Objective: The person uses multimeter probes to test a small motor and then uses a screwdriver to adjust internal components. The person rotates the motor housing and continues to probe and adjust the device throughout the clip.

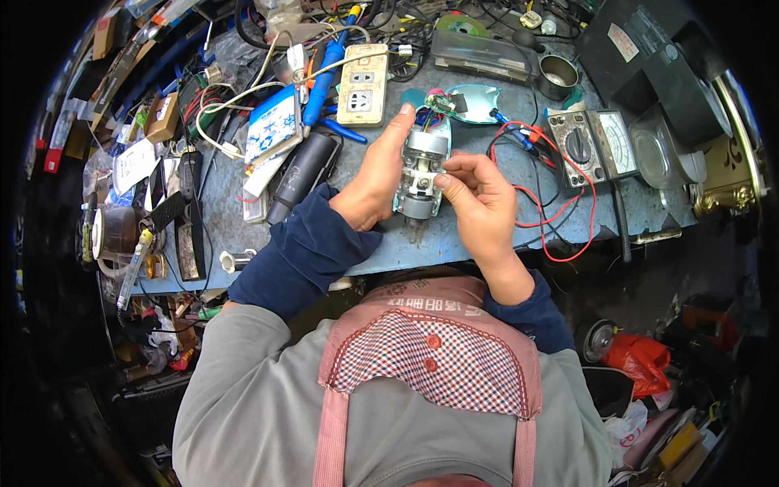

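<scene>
My left hand [380, 167] holds an opened small electric appliance [424, 182] from its left side, thumb pointing up along it. Two round grey metal motor-like parts, one at each end, flank a white mechanism [422, 181] in a pale teal housing. At its right edge, the thumb and forefinger of my right hand [484, 204] pinch at the mechanism; what lies between the fingertips is hidden. Coloured wires run from the top of the appliance to a green circuit board [443, 103]. Beside the board lies a teal shell piece [478, 105].
An analog multimeter [578, 146] with red and black leads [593, 207] stands at right. A power strip [363, 85], a blue soldering tool [325, 76] and a black cylinder [302, 176] lie at left. Behind are a clear plastic case [481, 55] and a metal cup [557, 73].
</scene>
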The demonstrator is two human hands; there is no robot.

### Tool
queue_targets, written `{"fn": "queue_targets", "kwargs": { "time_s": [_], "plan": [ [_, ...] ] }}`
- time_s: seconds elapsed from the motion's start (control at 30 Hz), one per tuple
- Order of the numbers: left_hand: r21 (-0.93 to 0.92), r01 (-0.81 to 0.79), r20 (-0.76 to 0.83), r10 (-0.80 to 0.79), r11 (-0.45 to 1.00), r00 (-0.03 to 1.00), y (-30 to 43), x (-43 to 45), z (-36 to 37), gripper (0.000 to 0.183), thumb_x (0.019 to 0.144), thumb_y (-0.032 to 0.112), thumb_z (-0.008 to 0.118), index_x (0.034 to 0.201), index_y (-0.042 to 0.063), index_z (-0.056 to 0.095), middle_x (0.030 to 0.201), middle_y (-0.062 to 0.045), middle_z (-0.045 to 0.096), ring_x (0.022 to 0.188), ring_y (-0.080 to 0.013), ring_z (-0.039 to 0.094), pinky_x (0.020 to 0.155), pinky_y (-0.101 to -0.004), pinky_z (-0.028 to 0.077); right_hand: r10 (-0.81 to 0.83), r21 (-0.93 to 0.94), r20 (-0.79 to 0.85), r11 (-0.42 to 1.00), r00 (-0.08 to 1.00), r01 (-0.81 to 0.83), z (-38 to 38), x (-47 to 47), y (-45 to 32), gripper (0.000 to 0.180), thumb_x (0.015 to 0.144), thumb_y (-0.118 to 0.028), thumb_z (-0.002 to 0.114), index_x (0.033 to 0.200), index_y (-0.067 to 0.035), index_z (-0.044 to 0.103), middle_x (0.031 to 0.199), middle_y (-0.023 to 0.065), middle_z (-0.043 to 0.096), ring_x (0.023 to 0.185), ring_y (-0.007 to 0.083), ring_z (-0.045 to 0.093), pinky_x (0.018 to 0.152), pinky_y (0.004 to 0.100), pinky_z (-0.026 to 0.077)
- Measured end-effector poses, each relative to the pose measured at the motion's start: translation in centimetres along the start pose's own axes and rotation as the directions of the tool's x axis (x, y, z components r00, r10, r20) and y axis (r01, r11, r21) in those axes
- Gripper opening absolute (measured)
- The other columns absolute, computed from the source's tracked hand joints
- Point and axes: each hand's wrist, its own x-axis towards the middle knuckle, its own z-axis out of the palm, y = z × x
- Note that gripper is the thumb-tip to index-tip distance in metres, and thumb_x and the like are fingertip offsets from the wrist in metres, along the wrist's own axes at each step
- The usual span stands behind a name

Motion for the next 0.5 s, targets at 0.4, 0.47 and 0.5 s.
{"fn": "queue_targets", "kwargs": {
  "time_s": [0.4, 0.47, 0.5],
  "plan": [
    [-0.081, -0.046, 0.008, 0.047, 0.996, 0.999, -0.1, -0.5, 0.6, 0.055, 0.111, 0.057, 0.044, 0.122, 0.009, 0.068, 0.106, -0.008, 0.076, 0.086, -0.0174, 0.075, 0.074, -0.0341, 0.063, -0.042, -0.067, 0.161, 0.996, 0.986, 0.054, 0.1, 0.5, -0.6, 0.056, 0.102, 0.001, 0.067, 0.154, -0.002, 0.046, 0.129, 0.0131, 0.067, 0.113, 0.0164, 0.066, 0.097, 0.0309, 0.054],
    [-0.034, -0.055, -0.043, 0.053, 0.998, 0.998, -0.1, -0.7, 0.7, 0.054, 0.111, 0.057, 0.045, 0.122, 0.01, 0.068, 0.107, -0.008, 0.076, 0.087, -0.0172, 0.075, 0.074, -0.0339, 0.062, -0.044, -0.227, 0.182, 0.97, 0.982, 0.086, -0.1, 0.3, -0.4, 0.058, 0.104, 0.0, 0.064, 0.158, -0.003, 0.045, 0.128, 0.0118, 0.068, 0.111, 0.0144, 0.065, 0.096, 0.0301, 0.053],
    [-0.012, -0.047, -0.056, 0.046, 0.999, 0.997, -0.2, -0.7, 0.6, 0.054, 0.111, 0.057, 0.045, 0.122, 0.01, 0.068, 0.107, -0.008, 0.076, 0.087, -0.017, 0.074, 0.074, -0.0337, 0.062, -0.093, -0.269, 0.181, 0.953, 0.979, 0.14, -0.1, 0.4, -0.2, 0.056, 0.104, 0.0, 0.063, 0.157, -0.003, 0.047, 0.126, 0.0111, 0.068, 0.109, 0.0137, 0.064, 0.095, 0.0296, 0.052]
  ]
}}
